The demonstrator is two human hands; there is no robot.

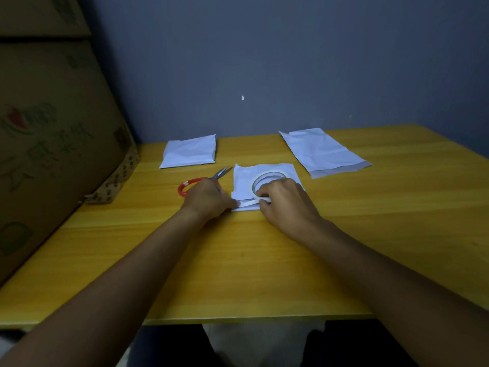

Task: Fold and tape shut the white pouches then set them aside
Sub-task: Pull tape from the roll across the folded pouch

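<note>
Yellow wood surface runs up to a dim blue-grey wall, with large cardboard boxes crowding its left side. At the middle lies a folded white pouch, and a tape roll sits on top of it. The right hand curls over the near side of the roll, its grip pinching the roll's rim. The left hand presses on the pouch's near left corner with fingers bent; whether its grip pinches the folded edge or only holds it down, I cannot tell. Red-handled scissors lie just left of the pouch, their handles partly hidden behind the left hand. Farther back, a folded pouch rests at the left, and a flat, unfolded pouch lies at the right, both well apart from the hands.
</note>
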